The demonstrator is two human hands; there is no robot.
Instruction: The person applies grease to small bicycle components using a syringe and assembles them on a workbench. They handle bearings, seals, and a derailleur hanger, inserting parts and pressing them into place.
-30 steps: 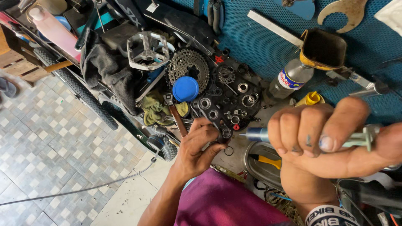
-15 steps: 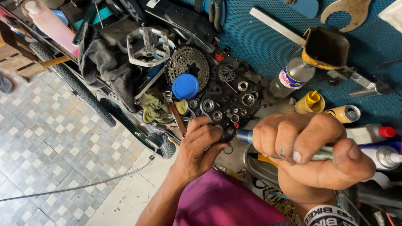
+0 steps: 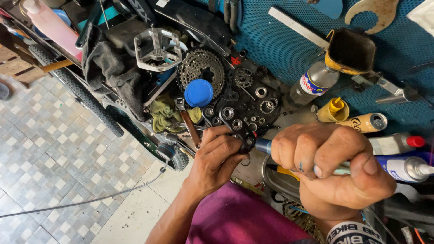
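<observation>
My right hand (image 3: 332,165) is clenched around a tool with a blue and pale green handle (image 3: 264,146), whose tip points left. My left hand (image 3: 217,156) pinches a small black metal part (image 3: 246,143) right at that tip, over the front edge of a cluttered bench. Just beyond the part lies a black tray (image 3: 253,106) of bearings, rings and washers. A blue round cap (image 3: 198,92) rests against a bicycle cassette (image 3: 201,68).
A flat pedal (image 3: 158,49), dark rags (image 3: 113,72) and a tyre (image 3: 77,88) crowd the left of the bench. Spray cans and bottles (image 3: 366,122) lie at right on a blue board (image 3: 289,45). Tiled floor (image 3: 49,158) lies at left, with a cable (image 3: 86,201) across it.
My right hand has come lower and nearer the camera, its grip turned on the handle. The left hand stays on the small part.
</observation>
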